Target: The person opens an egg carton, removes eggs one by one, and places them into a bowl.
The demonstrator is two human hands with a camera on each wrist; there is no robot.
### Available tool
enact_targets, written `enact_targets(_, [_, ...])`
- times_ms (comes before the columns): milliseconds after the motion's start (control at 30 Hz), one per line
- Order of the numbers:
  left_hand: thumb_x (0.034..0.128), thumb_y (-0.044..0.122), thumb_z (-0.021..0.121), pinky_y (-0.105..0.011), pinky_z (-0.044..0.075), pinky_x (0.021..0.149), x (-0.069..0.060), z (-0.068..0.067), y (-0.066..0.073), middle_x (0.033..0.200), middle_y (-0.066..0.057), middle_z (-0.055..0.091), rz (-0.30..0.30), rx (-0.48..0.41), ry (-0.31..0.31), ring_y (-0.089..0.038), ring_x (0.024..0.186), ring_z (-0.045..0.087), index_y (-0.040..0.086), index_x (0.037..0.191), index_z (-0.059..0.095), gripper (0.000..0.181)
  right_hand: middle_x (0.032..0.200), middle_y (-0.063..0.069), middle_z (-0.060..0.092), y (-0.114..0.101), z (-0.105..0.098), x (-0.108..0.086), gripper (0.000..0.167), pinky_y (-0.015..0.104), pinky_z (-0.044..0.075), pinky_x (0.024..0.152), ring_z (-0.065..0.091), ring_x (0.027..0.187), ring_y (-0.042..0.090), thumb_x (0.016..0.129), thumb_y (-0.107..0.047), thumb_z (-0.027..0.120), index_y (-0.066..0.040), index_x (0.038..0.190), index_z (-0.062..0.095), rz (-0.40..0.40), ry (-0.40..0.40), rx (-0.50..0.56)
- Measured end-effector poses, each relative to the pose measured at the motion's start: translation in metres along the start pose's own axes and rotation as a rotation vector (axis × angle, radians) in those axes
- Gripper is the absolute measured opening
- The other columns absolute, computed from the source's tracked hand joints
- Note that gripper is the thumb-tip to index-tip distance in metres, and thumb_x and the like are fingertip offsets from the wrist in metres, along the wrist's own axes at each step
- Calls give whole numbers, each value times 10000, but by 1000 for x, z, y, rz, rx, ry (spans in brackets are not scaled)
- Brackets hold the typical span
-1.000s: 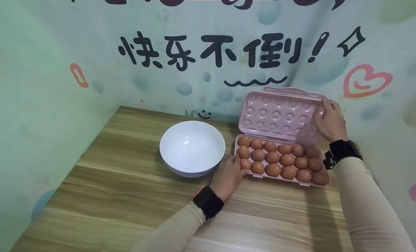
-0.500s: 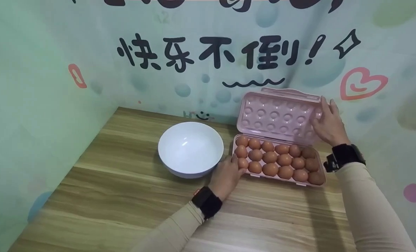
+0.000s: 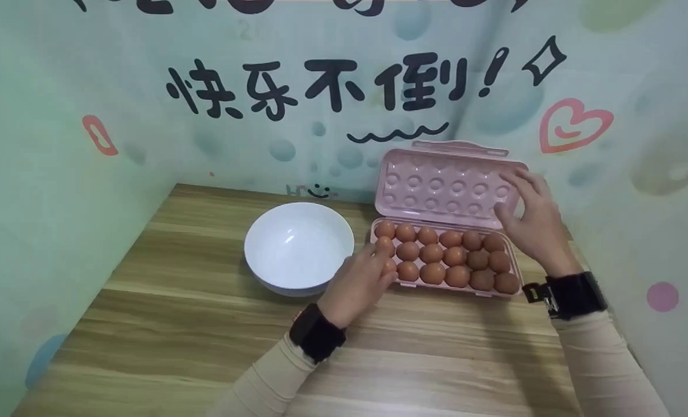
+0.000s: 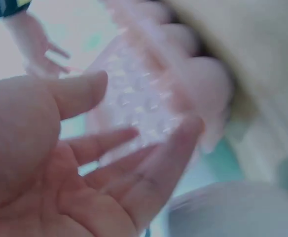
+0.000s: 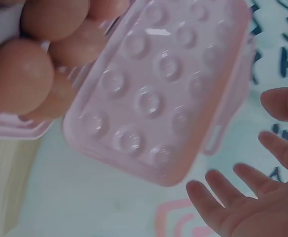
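A pink plastic egg box (image 3: 412,284) stands lid-up on the table in the head view. Several brown eggs (image 3: 432,273) sit in rows in its base. Its dimpled lid (image 3: 436,191) leans back against the wall. My left hand (image 3: 355,284) is at the box's left end, in front of the leftmost eggs; the left wrist view, blurred, shows its fingers loosely spread with nothing between them. My right hand (image 3: 534,226) hovers by the lid's right end. In the right wrist view its fingers (image 5: 218,190) are spread and apart from the lid (image 5: 151,101).
A white bowl (image 3: 297,243) stands left of the egg box, close to my left hand. Behind the wooden table (image 3: 164,324) hangs a printed cloth (image 3: 222,156) with black lettering. Another cloth wall (image 3: 37,231) borders the left side.
My right hand has let go of the lid's right edge and drawn slightly forward, fingers spread. My left hand has loosened from the box's left end. The lid stays up; the whole view has shifted.
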State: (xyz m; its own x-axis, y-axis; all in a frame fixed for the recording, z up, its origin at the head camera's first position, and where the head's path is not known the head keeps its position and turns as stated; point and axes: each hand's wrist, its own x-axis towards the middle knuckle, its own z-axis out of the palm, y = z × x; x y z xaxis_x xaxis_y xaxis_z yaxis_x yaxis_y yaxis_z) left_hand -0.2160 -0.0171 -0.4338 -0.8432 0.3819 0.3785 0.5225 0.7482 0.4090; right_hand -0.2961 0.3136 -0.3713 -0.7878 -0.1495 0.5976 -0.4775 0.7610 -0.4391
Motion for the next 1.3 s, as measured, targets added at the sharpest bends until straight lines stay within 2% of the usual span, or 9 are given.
enact_targets(100, [1017,212,728,-440,591,887,2,-19,-2,1168,-82,690,60,-26,16,-275,1039,694,97,1222,708,236,1470,220,567,-18,0,-13,479,553,485,996,577,1278,419,942,15,720,-41,1413,653,-75,22,14])
enact_targets(233, [991,237,766,-444,564,980,3,-40,-12,1280,-62,703,82,11,28,-267,1157,670,143,1326,717,351,1319,163,682,-35,1,-31,427,420,468,917,648,1107,352,903,47,753,-38,1320,710,-145,15,30])
enact_targets(333, [974,288,790,-473,523,1040,-1,-51,-29,1369,-55,676,96,59,25,-277,1232,629,184,1430,666,484,1241,121,717,-45,5,-44,389,409,491,923,671,1071,306,898,23,773,-44,1278,728,-191,-19,21])
enact_targets(533, [953,416,793,-552,482,1053,-13,-68,-64,1525,-54,583,108,121,6,-304,1363,554,229,1478,628,581,1220,43,705,-62,18,-63,392,348,520,917,663,1073,199,895,-35,801,-98,1275,729,-211,-122,-2])
enact_targets(633, [952,451,783,-570,479,1045,-17,-73,-76,1554,-62,555,85,140,-8,-320,1379,542,229,1490,614,606,1268,55,699,-65,20,-70,445,387,504,1001,645,1180,237,879,-25,816,-113,1306,726,-214,-145,7])
enact_targets(767, [956,462,767,-588,470,1050,-18,-78,-84,1581,-73,527,49,143,-34,-342,1398,528,233,1516,586,632,1325,120,681,-65,22,-76,526,470,452,1065,584,1273,327,822,16,843,-78,1324,717,-214,-150,13])
enact_targets(867, [963,475,749,-601,464,1055,-17,-81,-86,1590,-82,516,37,144,-43,-359,1405,519,231,1526,574,638,1314,141,682,-65,26,-76,534,483,445,1057,590,1251,341,798,12,858,-56,1309,718,-221,-146,-1])
enact_targets(1033, [960,464,754,-614,457,1051,-17,-85,-88,1581,-88,524,29,144,-26,-384,1398,521,219,1523,579,639,1269,124,709,-69,38,-71,478,489,467,1046,643,1206,313,811,-89,877,-76,1266,730,-262,-154,-66])
enact_targets(1300, [964,488,743,-622,449,1073,-17,-82,-93,1580,-97,523,4,114,-44,-383,1421,503,219,1547,552,670,1164,47,696,-91,82,-51,381,436,526,927,611,1083,250,865,-181,856,-141,1223,732,-214,-303,-69])
